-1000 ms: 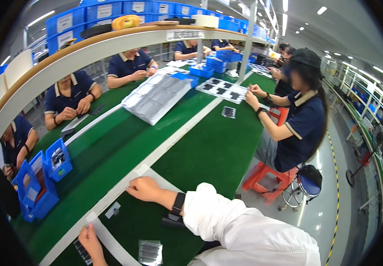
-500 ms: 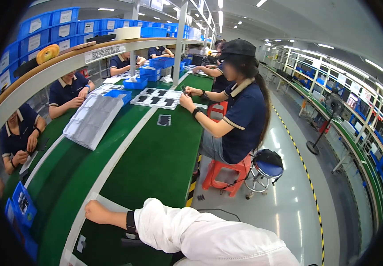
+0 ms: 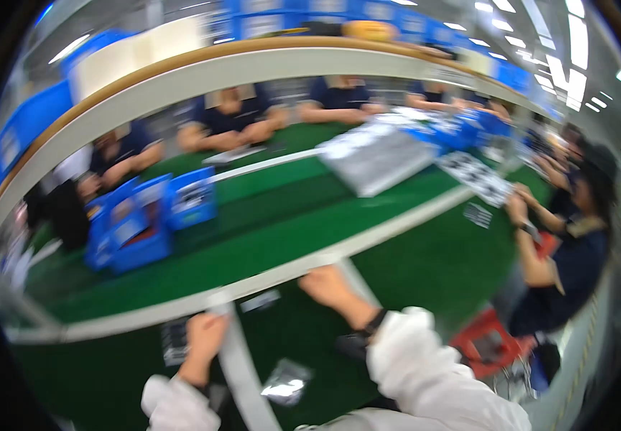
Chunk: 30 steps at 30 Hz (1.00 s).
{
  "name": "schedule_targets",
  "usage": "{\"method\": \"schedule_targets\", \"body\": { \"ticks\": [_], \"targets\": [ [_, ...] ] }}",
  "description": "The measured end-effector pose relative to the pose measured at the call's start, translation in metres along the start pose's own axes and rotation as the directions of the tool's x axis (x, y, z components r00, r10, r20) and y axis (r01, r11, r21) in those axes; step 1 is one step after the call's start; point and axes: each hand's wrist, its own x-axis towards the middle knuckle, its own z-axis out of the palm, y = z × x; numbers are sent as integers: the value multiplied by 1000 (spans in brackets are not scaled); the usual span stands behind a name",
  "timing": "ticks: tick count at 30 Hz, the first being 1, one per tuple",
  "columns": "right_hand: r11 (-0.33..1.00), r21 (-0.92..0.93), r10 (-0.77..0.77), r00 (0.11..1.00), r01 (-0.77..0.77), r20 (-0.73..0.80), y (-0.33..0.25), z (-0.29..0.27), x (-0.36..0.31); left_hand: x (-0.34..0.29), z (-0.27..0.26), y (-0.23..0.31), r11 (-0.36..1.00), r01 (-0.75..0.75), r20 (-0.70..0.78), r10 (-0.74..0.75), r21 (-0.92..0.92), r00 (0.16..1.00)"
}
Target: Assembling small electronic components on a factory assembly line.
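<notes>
My left hand is curled into a fist at the top of a white strip on the green bench. Beside it on the left lies a dark sheet or tray with rows of small marks. My right hand, also a fist, rests near the long white divider. Nothing shows in either hand, though both are smeared by motion. Between them lies a small grey-and-white piece. A clear plastic bag with something pale in it lies closer to me.
Several blue bins stand across the divider at left. A large white tray stack lies at the far middle. A white shelf edge crosses above the bench. Co-workers sit opposite, and another person sits at right beside a red stool.
My view has swung left, and things have shifted right in the picture. My left hand, the bag and the blue bins now show fully. My right hand stays a fist by the divider.
</notes>
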Motion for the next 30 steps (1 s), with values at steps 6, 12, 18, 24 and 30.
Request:
{"method": "schedule_targets", "body": {
  "ticks": [6,12,18,24,30],
  "targets": [
    [988,128,87,996,-82,-32,-8,-13,-11,-7,2,18,977,-20,80,38,-214,996],
    [988,123,95,995,-90,-35,-10,-16,-5,-6,5,21,946,37,126,4,-322,992],
    [984,112,143,990,-142,-6,-12,-18,-7,-5,6,21,969,45,162,-4,-244,987],
    [982,76,172,985,-172,10,-14,-16,-10,-6,7,17,967,28,161,14,-255,987],
    [990,67,126,992,-126,-4,-14,-16,-6,-6,5,19,969,5,133,29,-246,991]
  ]
}}
